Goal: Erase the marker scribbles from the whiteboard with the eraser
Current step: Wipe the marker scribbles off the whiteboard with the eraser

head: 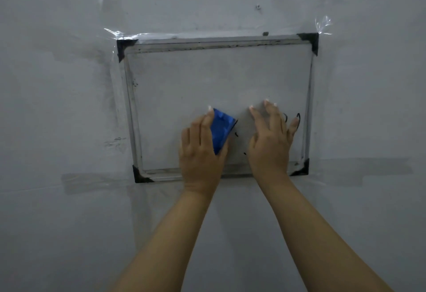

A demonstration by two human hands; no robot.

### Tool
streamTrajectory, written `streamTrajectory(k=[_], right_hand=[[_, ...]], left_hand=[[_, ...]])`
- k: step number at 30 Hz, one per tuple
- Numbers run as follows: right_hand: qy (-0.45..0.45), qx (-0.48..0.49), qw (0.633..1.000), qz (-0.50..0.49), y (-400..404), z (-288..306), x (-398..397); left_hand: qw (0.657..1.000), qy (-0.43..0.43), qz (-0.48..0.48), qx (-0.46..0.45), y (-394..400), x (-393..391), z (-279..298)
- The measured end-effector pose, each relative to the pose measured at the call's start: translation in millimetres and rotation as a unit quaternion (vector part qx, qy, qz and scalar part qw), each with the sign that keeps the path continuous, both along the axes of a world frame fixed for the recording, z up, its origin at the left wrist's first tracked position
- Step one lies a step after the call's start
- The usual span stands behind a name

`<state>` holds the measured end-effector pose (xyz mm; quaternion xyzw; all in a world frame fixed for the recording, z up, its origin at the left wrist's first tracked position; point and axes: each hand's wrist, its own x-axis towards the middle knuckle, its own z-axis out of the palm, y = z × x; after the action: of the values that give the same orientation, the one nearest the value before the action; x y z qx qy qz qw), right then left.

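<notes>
Near the whiteboard's (207, 79) bottom edge, the left hand (202, 153) grips a blue eraser (222, 130); the right hand (270, 144) lies spread flat beside black scribbles (297, 120).

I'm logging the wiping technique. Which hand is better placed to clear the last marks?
Left. The left hand already holds the blue eraser, beside the remaining marker scribbles at lower right. The right hand lies flat and empty on the whiteboard, partly covering them.

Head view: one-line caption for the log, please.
Left hand wipes blue eraser across taped whiteboard; right hand lies flat beside remaining marker scribbles.
</notes>
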<state>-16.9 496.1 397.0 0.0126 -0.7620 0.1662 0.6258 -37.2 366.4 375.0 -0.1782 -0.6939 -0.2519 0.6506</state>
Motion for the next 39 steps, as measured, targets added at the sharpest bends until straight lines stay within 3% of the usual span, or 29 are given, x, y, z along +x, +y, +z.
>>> streamTrajectory(k=[3,8,14,20,25,30,36,39], right_hand=[[-0.007,0.001,1.000,-0.004,7.1,1.6,1.7],[-0.020,-0.022,0.999,-0.028,18.2,4.3,5.3],[-0.039,-0.078,0.996,-0.027,35.1,1.3,9.0],[-0.058,-0.134,0.989,0.023,53.9,-1.8,15.0],[-0.085,-0.163,0.979,0.090,61.1,-5.4,20.4],[-0.088,-0.156,0.978,0.102,65.7,-8.5,24.2],[-0.057,-0.182,0.973,0.127,71.5,-8.4,25.2],[-0.051,-0.196,0.972,0.123,73.4,-9.1,24.4]], left_hand=[[0.999,-0.006,-0.021,-0.033,4.5,1.3,-8.7],[0.998,-0.005,0.030,0.054,11.6,-1.5,21.2],[0.999,0.009,-0.001,-0.039,30.1,-0.3,-6.0],[0.997,-0.007,0.039,0.070,36.5,1.7,17.9],[0.998,-0.014,-0.015,-0.060,64.3,6.1,-17.9],[0.998,0.002,0.037,0.046,54.8,3.3,16.4],[0.997,-0.023,-0.019,-0.078,78.4,7.5,-18.0],[0.998,-0.011,-0.012,-0.060,77.1,5.4,3.3]])
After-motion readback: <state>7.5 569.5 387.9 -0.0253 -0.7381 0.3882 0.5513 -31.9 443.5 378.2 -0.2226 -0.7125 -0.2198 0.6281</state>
